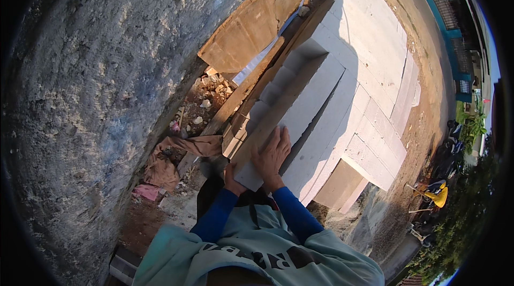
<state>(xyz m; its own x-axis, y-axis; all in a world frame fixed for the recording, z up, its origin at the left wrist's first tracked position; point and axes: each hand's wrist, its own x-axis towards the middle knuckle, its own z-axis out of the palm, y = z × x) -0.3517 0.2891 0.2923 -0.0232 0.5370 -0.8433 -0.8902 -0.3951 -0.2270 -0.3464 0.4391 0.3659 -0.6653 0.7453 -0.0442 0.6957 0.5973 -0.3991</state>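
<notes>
A long, pale grey concrete block (308,93) lies askew on top of a stack of similar blocks (375,34). A dark wedge-shaped gap separates it from the block on its right. My left hand (232,181) grips the lower left corner of its near end, some fingers hidden beneath. Across the near part of its top lies my right hand (272,153), thumb toward the left edge and fingers bent along the surface. Left of the held block, a recessed row of blocks (273,89) shows in shadow.
A rough grey wall (107,82) rises on the left. Wooden planks (243,96), a brown sheet (257,21), rubble (211,90) and a brown cloth (166,163) lie between wall and stack. A dirt path runs along the right, with parked motorbikes (447,147) beyond.
</notes>
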